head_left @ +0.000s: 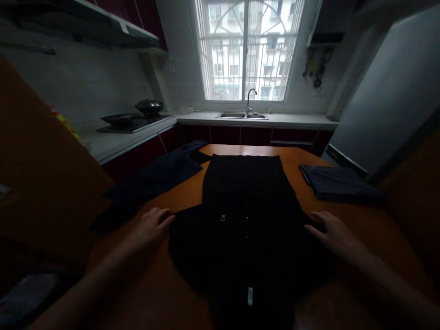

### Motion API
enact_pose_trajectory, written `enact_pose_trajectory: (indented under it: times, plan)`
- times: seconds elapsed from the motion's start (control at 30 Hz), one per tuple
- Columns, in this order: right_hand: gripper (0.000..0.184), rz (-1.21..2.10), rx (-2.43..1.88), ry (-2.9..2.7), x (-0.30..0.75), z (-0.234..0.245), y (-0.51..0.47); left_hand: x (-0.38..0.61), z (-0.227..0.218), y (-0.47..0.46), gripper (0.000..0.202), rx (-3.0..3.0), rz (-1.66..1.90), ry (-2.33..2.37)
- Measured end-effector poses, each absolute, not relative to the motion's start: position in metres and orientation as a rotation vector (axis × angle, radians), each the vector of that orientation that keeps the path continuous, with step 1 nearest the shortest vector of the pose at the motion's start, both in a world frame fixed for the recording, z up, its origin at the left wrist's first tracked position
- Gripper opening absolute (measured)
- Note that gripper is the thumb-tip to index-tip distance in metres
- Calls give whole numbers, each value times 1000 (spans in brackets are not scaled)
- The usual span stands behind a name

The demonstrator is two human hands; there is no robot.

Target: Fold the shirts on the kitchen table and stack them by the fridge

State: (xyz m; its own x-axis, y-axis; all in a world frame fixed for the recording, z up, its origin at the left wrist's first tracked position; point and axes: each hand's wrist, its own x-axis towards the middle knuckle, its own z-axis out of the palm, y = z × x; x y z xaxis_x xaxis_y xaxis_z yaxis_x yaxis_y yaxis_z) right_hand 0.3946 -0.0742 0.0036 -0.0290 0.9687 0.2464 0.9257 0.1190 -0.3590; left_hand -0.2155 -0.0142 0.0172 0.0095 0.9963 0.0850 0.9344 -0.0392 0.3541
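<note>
A black short-sleeved polo shirt (245, 192) lies spread on the orange-brown table (185, 197), hem toward the window and neck toward me. It has a small light logo, two buttons and a pale label at the neck. At the upper corner of the sleeve on the left, my left hand (153, 224) is closed, thumb and fingers pinching the edge. My right hand (332, 231) grips the other sleeve's edge with thumb and fingers. The dark cloth makes the exact grip hard to see.
A dark blue garment (154, 174) lies loosely along the table's left side. Folded dark clothes (340, 181) are stacked at the right. Beyond are a counter with a sink (233, 115), a stove with a lidded pan (149, 107), and a fridge (388, 91).
</note>
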Motion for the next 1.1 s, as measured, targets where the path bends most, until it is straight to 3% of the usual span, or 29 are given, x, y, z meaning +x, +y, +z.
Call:
enact_pose_trajectory:
  times: [0.17,0.3,0.4,0.5,0.63,0.77,0.93,1.1]
  plan:
    - [29,-42,-1957,-2033,376,-3,-93,-178,17,-8,37,2025,526,2071]
    - [14,109,-1987,-1920,374,4,-86,-160,39,-10,21,1934,546,2002]
    - [18,300,-1911,-1750,387,14,-77,-163,66,-19,20,1764,770,1903]
    - [19,286,-1867,-1531,407,24,-72,-173,89,-33,18,1738,1047,1975]
    - [14,356,-1937,-1422,427,19,-71,-182,84,-51,16,1869,1199,2014]
    - [14,395,-2034,-1456,434,1,-77,-185,48,-64,20,2000,1090,1913]
    - [21,24,-1815,-1635,415,11,-114,-177,38,-97,45,2331,1040,1964]
    - [23,472,-1286,-2291,355,34,-172,-142,56,-147,42,2671,496,1319]
